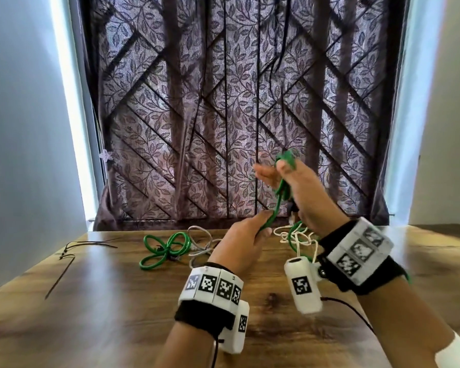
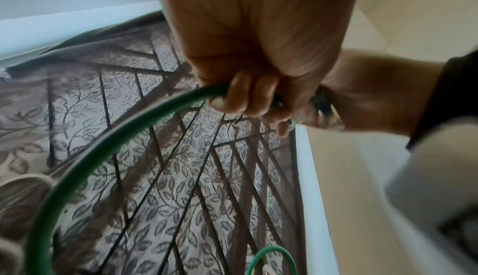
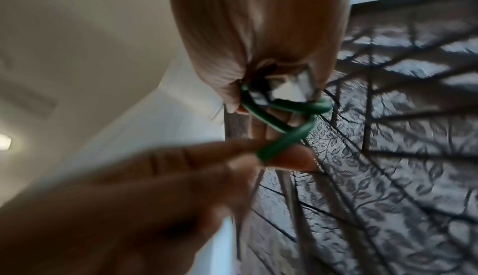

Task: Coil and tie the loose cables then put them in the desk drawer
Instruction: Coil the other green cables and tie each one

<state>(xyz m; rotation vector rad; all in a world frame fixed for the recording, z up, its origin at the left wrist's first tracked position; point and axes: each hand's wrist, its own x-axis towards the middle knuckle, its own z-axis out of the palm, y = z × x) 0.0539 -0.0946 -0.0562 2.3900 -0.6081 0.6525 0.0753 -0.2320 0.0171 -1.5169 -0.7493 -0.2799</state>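
Note:
Above the far edge of the desk I stretch a green cable (image 1: 276, 197) between both hands. My right hand (image 1: 279, 168) is raised, its thumb hooked through loops of the cable, with a plug end (image 3: 284, 85) tucked against the palm. Lower down, my left hand (image 1: 263, 229) grips the same cable, fingers curled round it (image 2: 243, 97). In the right wrist view the left fingertips (image 3: 287, 158) pinch the green strand (image 3: 282, 136). More of this cable (image 2: 77, 167) arcs down toward the desk.
On the wooden desk (image 1: 117, 301) lie a coiled green cable (image 1: 165, 248), a grey cable (image 1: 199, 245) and a white cable (image 1: 298, 235) under my hands. Black zip ties (image 1: 88, 245) lie at the left. A patterned curtain (image 1: 223, 102) hangs behind. No drawer is in view.

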